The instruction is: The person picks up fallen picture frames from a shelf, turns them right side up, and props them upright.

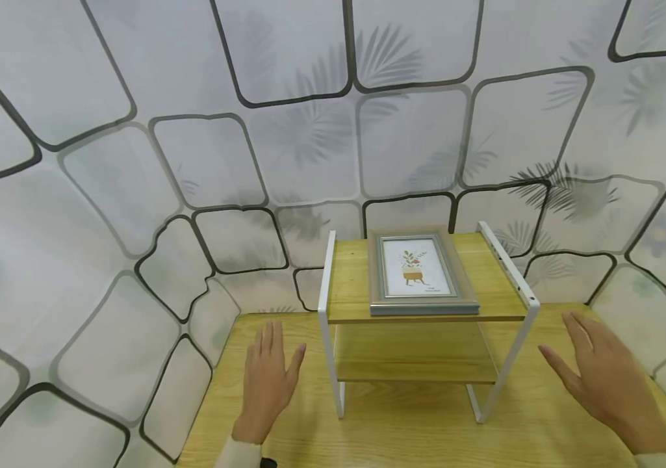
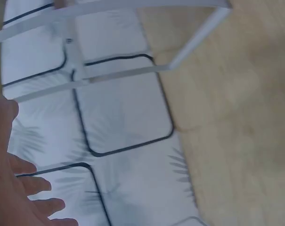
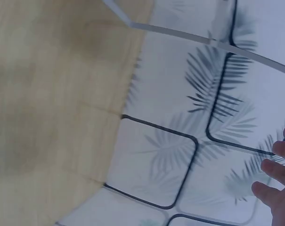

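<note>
On the top board of a small two-tier shelf (image 1: 344,286) lies a picture frame (image 1: 467,292), face up, with a potted-plant print inside. The shelf has wooden boards and white metal side frames. To its left, my left hand (image 1: 267,380) hovers with straight fingers and the thumb spread, touching nothing. On the other side, my right hand (image 1: 607,377) is held likewise, apart from the shelf. The left wrist view shows the left hand (image 2: 15,188) near a white metal leg (image 2: 199,37). At the right wrist view's edge are fingers (image 3: 279,172) of the right hand.
The shelf stands on a wood-grain table (image 1: 403,442). Behind and to both sides hangs a pale curtain (image 1: 309,149) with dark rounded outlines and leaf prints. The lower board (image 1: 414,351) of the shelf sits between the side frames.
</note>
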Available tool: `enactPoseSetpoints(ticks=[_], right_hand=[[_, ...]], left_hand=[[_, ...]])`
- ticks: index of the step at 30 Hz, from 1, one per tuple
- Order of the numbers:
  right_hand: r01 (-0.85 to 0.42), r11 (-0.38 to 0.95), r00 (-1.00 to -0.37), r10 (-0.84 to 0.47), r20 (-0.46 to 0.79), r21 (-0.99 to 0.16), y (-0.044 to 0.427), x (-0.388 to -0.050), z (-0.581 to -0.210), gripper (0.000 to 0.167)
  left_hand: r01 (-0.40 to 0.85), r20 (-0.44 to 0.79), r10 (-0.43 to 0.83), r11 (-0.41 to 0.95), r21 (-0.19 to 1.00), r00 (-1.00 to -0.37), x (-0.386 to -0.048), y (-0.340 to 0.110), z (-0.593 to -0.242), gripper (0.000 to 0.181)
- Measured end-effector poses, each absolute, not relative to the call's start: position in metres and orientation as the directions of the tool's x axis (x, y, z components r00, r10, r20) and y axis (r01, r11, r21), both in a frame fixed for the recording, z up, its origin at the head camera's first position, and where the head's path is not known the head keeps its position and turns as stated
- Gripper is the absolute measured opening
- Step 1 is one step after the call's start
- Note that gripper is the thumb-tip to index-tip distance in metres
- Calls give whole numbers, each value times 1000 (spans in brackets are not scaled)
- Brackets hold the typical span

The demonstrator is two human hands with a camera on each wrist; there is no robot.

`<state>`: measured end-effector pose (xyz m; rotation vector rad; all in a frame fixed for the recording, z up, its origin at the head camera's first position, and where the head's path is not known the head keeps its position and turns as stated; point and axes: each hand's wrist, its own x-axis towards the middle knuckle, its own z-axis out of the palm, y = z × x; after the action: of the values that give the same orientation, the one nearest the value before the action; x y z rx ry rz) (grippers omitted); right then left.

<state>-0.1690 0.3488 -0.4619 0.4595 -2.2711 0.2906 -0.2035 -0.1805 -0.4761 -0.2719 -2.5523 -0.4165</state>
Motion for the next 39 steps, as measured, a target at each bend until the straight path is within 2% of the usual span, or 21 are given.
enactPoseSetpoints(ticks=[4,7,12,15,22,25,30,34,39], right_hand=[[-365,930,-586,-190,788,-48,345,-173,-438,97],[-335,942,-564,-178,807,-26,343,-178,-418,99],[-364,931,-514,-236,825,39,338,-186,-384,95],[-388,921,-519,-240,821,24,331,-191,-367,93],[-447,890,-609,-229,759,-90,306,-202,-334,67],[-446,884,-665,-219,714,-144,291,-205,-321,65],[-382,897,-796,-197,573,-223,268,-209,-303,68],[-352,917,-855,-235,462,-186,250,-216,-292,71],[-337,937,-892,-285,350,-97,233,-225,-289,72]], left_hand=[[287,535,57,889,357,-843,-205,-173,-449,73],[285,526,17,855,433,-850,-207,-168,-427,72],[281,520,-40,805,522,-853,-207,-156,-392,69],[304,527,-39,780,547,-849,-207,-146,-374,68],[347,543,21,791,505,-840,-208,-121,-336,69],[350,536,57,814,464,-842,-209,-109,-324,70],[346,510,118,857,381,-852,-211,-88,-308,70],[309,431,151,894,324,-890,-212,-71,-298,72],[298,353,202,923,244,-914,-216,-54,-294,70]])
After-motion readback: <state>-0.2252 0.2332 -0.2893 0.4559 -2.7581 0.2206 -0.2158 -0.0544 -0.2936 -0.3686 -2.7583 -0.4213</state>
